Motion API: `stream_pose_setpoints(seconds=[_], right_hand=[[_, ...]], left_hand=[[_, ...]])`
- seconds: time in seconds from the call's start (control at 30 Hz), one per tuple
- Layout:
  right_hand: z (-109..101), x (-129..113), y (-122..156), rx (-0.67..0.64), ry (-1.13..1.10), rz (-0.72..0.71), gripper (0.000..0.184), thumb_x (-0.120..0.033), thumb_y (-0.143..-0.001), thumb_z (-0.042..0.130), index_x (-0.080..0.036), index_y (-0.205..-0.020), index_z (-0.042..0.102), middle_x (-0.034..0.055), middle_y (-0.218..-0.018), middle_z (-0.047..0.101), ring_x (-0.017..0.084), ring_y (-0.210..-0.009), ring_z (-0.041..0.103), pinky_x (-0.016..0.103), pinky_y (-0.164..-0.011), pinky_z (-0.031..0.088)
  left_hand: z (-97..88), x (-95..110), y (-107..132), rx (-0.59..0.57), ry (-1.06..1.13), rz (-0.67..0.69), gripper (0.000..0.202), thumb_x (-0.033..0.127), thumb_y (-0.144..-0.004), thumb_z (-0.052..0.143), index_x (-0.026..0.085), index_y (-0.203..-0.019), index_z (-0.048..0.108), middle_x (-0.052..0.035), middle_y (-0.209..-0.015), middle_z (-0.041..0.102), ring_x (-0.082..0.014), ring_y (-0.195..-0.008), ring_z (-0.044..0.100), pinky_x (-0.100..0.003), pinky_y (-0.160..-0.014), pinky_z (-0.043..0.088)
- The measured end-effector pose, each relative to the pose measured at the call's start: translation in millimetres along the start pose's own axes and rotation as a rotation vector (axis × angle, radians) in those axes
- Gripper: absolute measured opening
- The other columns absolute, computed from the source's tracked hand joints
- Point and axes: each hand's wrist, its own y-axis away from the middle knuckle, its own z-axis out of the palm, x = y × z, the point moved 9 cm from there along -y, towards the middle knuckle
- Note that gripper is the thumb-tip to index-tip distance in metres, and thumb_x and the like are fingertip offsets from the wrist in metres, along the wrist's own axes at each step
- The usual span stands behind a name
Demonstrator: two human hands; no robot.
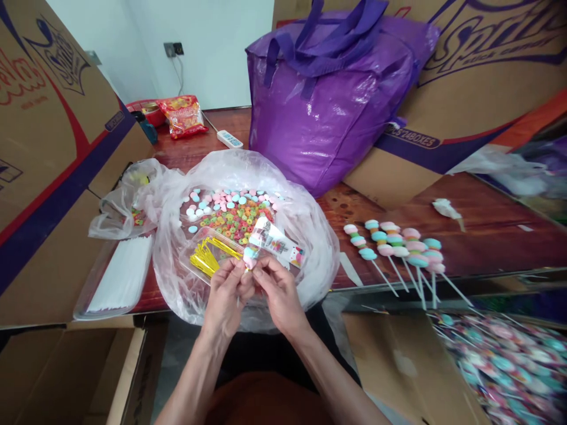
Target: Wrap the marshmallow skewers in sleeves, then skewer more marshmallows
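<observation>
Pink-and-blue candy skewer (250,255), apparently bagged | left hand (228,287), right hand (280,289) pinching its base | 3 o'clock: unbagged skewers (401,251) pending | 4 o'clock: skewer heap (509,357), seemingly done

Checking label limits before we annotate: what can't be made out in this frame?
Held candy, lower end: head view, covered by the fingers of the left grip and right grip.
Purple bag, contents: head view, hidden by its own sides.
Candy pile at lower right, count: head view, blurred, overlapping and cut off by the right edge.
Red packet, fine print: head view, too small and blurred.
</observation>
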Motion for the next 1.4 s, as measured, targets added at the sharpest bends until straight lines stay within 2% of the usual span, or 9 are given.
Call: stream_pose_setpoints(seconds=[0.2, 0.47, 0.6, 0.73, 0.8, 0.97, 1.1, 1.27, 1.4], right_hand=[[6, -39, 1, -0.267, 0.281, -0.169, 0.017, -0.035, -0.093, 0.059, -0.022, -0.084, 0.053, -0.0019, -0.076, 0.048, 0.013, -0.068, 0.045, 0.025, -0.061, 0.040], [-5, -67, 12, 0.019, 0.766, -0.509, 0.016, -0.019, -0.093, 0.046, -0.023, -0.079, 0.040, -0.0026, -0.073, 0.046, 0.013, -0.067, 0.045, 0.027, -0.063, 0.037], [-9, -57, 4, -0.035, 0.565, -0.262, 0.016, -0.027, -0.093, 0.048, -0.023, -0.079, 0.043, -0.0049, -0.067, 0.046, 0.010, -0.056, 0.043, 0.023, -0.052, 0.037], [-9, -19, 1, -0.094, 0.167, 0.143, 0.026, -0.043, -0.092, 0.055, -0.025, -0.079, 0.041, -0.0126, -0.053, 0.031, 0.006, -0.038, 0.024, 0.018, -0.033, 0.026], [-9, -11, 4, -0.094, 0.112, 0.171, 0.027, -0.046, -0.094, 0.053, -0.026, -0.081, 0.041, -0.0140, -0.048, 0.031, 0.006, -0.035, 0.020, 0.017, -0.031, 0.024], [-15, -62, 21, 0.052, 0.677, -0.533, 0.018, -0.023, -0.099, 0.045, -0.021, -0.099, 0.064, 0.0059, -0.090, 0.070, 0.015, -0.071, 0.065, 0.028, -0.062, 0.053], [0, -84, 38, 0.057, 1.028, -0.965, 0.026, -0.010, -0.096, 0.051, -0.020, -0.113, 0.069, 0.0101, -0.103, 0.073, 0.021, -0.097, 0.068, 0.035, -0.082, 0.053], [8, -93, 42, 0.068, 1.182, -1.168, 0.018, -0.013, -0.096, 0.055, -0.019, -0.097, 0.072, 0.0067, -0.092, 0.074, 0.018, -0.084, 0.066, 0.033, -0.077, 0.047], [20, -83, 29, -0.005, 1.331, -1.024, 0.022, -0.021, -0.099, 0.046, -0.018, -0.089, 0.066, 0.0065, -0.089, 0.070, 0.020, -0.084, 0.063, 0.036, -0.080, 0.046]], left_hand=[[18.6, -17, 17, -0.172, -0.001, -0.310, 0.044, 0.033, -0.063, 0.090, 0.013, -0.080, 0.055, 0.0129, -0.051, 0.029, -0.0009, -0.045, 0.013, -0.012, -0.039, 0.019], [12.9, 9, 13, -0.016, -0.466, 0.281, 0.027, 0.043, -0.085, 0.071, 0.018, -0.093, 0.067, 0.0021, -0.070, 0.057, -0.0094, -0.067, 0.052, -0.020, -0.065, 0.046], [14.2, 15, 13, -0.034, -0.620, 0.379, 0.025, 0.037, -0.082, 0.075, 0.020, -0.100, 0.075, -0.0042, -0.096, 0.070, -0.0170, -0.093, 0.062, -0.028, -0.086, 0.049], [6.8, 8, 4, 0.020, -0.427, 0.261, 0.029, 0.041, -0.074, 0.081, 0.017, -0.087, 0.074, 0.0012, -0.069, 0.061, -0.0089, -0.064, 0.053, -0.019, -0.061, 0.045], [5.3, 0, 0, 0.042, -0.284, 0.153, 0.035, 0.043, -0.066, 0.087, 0.014, -0.074, 0.067, 0.0053, -0.058, 0.048, -0.0041, -0.051, 0.039, -0.015, -0.048, 0.033], [7.1, -13, -4, 0.073, -0.130, -0.010, 0.044, 0.038, -0.057, 0.093, 0.013, -0.066, 0.057, 0.0077, -0.055, 0.043, 0.0002, -0.045, 0.023, -0.013, -0.042, 0.023], [3.0, -16, -5, 0.117, -0.099, -0.039, 0.044, 0.035, -0.055, 0.093, 0.013, -0.071, 0.059, 0.0079, -0.056, 0.046, 0.0007, -0.044, 0.025, -0.012, -0.041, 0.024], [0.7, -19, 3, 0.133, -0.091, -0.092, 0.044, 0.032, -0.050, 0.095, 0.015, -0.072, 0.062, 0.0074, -0.057, 0.048, -0.0025, -0.050, 0.038, -0.011, -0.042, 0.032], [15.6, -12, 6, 0.152, -0.150, -0.025, 0.034, 0.030, -0.054, 0.094, 0.018, -0.066, 0.064, 0.0065, -0.061, 0.058, -0.0051, -0.056, 0.047, -0.013, -0.048, 0.042]])
